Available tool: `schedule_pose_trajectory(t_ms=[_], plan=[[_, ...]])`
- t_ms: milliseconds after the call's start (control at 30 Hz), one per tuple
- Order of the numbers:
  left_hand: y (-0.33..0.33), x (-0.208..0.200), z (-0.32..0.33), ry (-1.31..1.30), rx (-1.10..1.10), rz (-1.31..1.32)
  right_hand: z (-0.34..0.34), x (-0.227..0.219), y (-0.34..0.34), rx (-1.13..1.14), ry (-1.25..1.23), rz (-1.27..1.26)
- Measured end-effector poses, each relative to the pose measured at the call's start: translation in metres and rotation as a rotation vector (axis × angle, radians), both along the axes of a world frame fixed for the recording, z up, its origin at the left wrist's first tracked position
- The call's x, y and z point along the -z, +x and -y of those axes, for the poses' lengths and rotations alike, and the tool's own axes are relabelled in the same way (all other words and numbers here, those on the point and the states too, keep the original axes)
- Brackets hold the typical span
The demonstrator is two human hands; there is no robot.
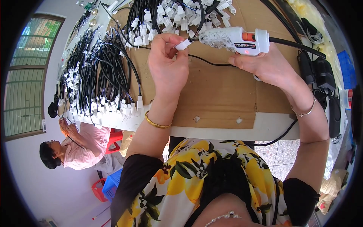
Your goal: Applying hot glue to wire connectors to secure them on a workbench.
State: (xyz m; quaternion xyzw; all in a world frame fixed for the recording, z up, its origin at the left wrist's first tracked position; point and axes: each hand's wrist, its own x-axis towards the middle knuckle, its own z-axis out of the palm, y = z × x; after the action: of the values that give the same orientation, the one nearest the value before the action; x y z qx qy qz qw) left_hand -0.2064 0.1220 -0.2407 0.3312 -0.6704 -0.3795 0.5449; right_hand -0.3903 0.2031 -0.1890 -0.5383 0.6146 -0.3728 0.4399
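Note:
Between the fingertips of my left hand [169, 62] is a small white plastic connector [183, 44], held near the middle of the table. My right hand [264, 66] is wrapped round a white hot glue gun [242, 41] with dried glue crusted on its front half. Its nozzle meets or nearly meets the connector; I cannot tell if they touch. A black glue stick [297, 44] runs out of the gun's back end, and a small light glows on its side. Just beyond my hands lies a pile of black cables with white connectors [176, 17].
Bundles of black cables [102, 68] cover the table's left part. Brown cardboard [219, 94] lies under my hands, with a thin black cord [211, 62] across it. Black power adapters [324, 73] stand at the right edge. A person in pink [87, 147] sits at the far left.

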Motion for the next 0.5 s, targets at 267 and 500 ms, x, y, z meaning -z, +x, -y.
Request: schedule_pose_trajectory(t_ms=[267, 500], plan=[[0.000, -0.003, -0.001, 0.009, 0.006, -0.027, 0.000, 0.006, -0.001, 0.014, 0.018, 0.022], [-0.001, -0.004, -0.002, 0.067, 0.050, -0.061, 0.002, 0.008, -0.002, 0.015, -0.001, 0.019]])
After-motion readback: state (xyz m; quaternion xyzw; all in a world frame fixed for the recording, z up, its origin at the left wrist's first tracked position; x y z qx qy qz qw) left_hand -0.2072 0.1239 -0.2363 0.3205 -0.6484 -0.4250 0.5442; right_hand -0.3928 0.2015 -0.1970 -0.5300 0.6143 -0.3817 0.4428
